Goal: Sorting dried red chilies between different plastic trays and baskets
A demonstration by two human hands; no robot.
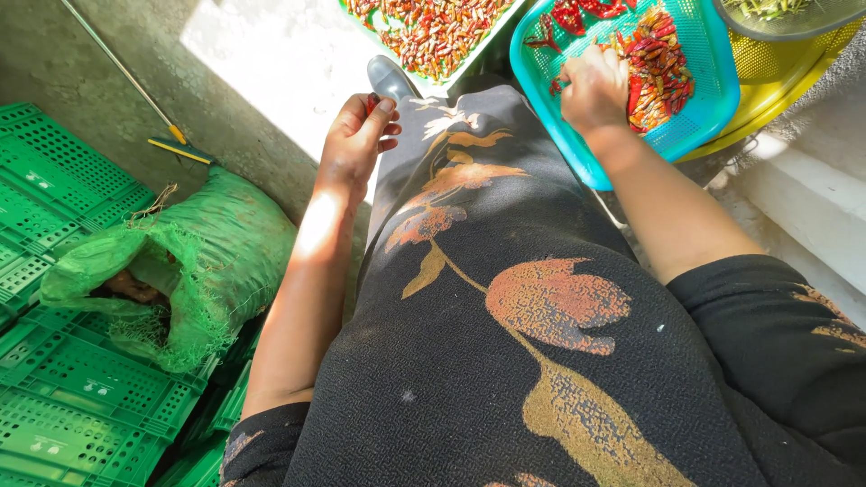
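The left hand point(359, 135) pinches a small red chili point(371, 102) between thumb and fingers, held above the knee. The right hand point(594, 88) rests in the teal basket point(699, 108), fingers curled down into the heap of red chilies point(660, 68); whether they grip any cannot be told. A green mesh sack point(194, 261) lies on green crates point(63, 388).

Left hand point(359, 135) pinched, right hand point(594, 90) curled
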